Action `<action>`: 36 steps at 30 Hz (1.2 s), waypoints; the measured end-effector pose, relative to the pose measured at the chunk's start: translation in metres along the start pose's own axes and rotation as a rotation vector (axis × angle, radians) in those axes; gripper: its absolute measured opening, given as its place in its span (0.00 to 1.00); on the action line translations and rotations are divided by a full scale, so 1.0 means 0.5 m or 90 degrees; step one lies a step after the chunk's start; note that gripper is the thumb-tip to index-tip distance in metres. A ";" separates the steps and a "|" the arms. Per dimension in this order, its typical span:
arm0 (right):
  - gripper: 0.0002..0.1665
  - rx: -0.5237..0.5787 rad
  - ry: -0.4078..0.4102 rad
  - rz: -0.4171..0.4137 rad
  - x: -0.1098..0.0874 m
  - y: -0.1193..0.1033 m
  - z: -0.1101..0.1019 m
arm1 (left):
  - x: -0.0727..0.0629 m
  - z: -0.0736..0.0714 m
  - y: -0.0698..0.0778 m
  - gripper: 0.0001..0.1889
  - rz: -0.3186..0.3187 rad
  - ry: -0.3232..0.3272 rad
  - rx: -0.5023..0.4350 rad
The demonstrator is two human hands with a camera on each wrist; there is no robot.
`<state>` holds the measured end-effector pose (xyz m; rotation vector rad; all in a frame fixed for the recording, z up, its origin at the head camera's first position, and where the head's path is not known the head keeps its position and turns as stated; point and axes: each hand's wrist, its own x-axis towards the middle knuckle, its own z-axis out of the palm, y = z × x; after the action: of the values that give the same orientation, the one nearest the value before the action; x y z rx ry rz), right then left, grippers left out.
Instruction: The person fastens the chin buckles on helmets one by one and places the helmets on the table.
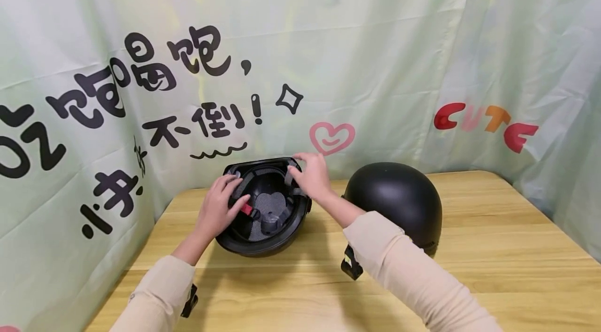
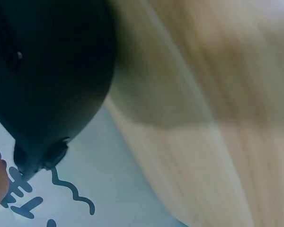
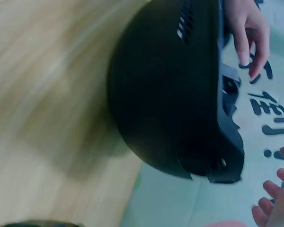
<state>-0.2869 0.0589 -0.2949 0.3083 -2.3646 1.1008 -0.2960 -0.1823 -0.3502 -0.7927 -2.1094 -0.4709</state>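
Note:
A black helmet (image 1: 269, 240) lies upside down on the wooden table, its padded inside facing up. Inside are grey straps and a red buckle piece (image 1: 246, 209). Over the helmet's left rim is my left hand (image 1: 217, 206), fingers loosely bent, thumb close to the red piece. My right hand (image 1: 313, 178) is at the far right rim beside a grey strap; in the right wrist view its fingers (image 3: 272, 191) are spread apart from the shell. Neither hand shows a clear grip. The left wrist view mostly has the dark outer shell (image 2: 52, 61).
A second black helmet (image 1: 394, 201) sits dome up on the right, partly behind my right forearm. The wooden table (image 1: 507, 248) meets a pale green printed curtain (image 1: 375, 60) at the back. Black devices hang at both wrists.

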 end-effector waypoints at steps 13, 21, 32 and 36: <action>0.29 0.039 -0.178 0.252 0.050 0.011 -0.031 | 0.113 -0.043 -0.028 0.33 -0.437 -0.253 -0.084; 0.26 0.055 -0.280 0.391 0.055 0.029 -0.003 | 0.133 -0.030 -0.033 0.39 -0.559 -0.360 -0.120; 0.47 0.131 -0.398 0.489 0.062 0.036 -0.008 | 0.144 -0.015 -0.043 0.48 -0.625 -0.460 -0.165; 0.48 0.141 -0.405 0.500 0.066 0.033 -0.006 | 0.142 -0.019 -0.047 0.49 -0.613 -0.485 -0.160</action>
<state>-0.3206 0.0721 -0.2864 -0.2843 -3.0338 1.8403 -0.3400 -0.1780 -0.2890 0.0259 -3.1437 -1.0712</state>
